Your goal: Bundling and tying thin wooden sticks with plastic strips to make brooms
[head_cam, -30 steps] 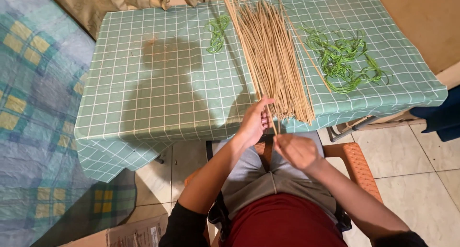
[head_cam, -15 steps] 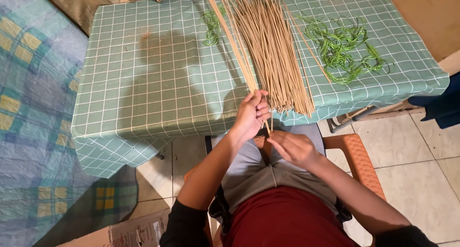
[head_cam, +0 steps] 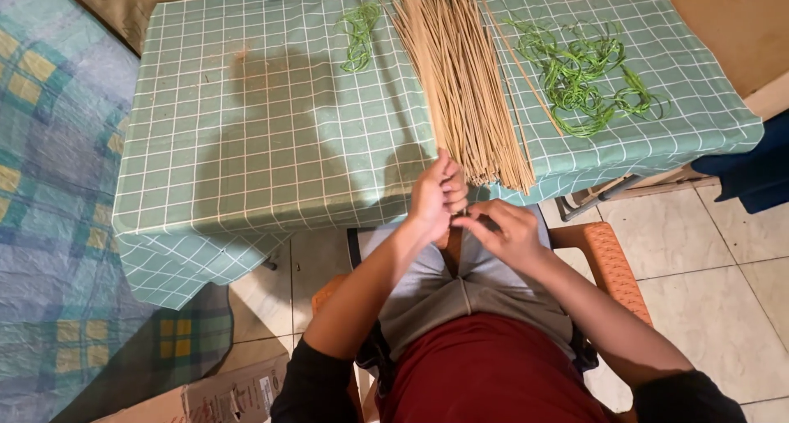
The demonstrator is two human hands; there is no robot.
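Head view, seated person at a bench covered with a green checked cloth. The left hand is curled shut just below the near end of the bundle of tan sticks, which fans from the top centre of the frame down to the bench edge. The right hand lies beside it, lower and to the right, fingers pinched narrow; between the two hands a single thin stick appears to be gripped, though its full length is hard to trace.

Compared with a second ago, both hands have risen from the lap toward the bench edge and drawn closer together, now touching. The camera has also tilted, so the bundle sits higher in the frame. By this reading the hands have moved on to working one stick at the bundle's end.

Loose green strips lie at upper right; a smaller green tangle lies left of the bundle. An orange chair shows at centre right.
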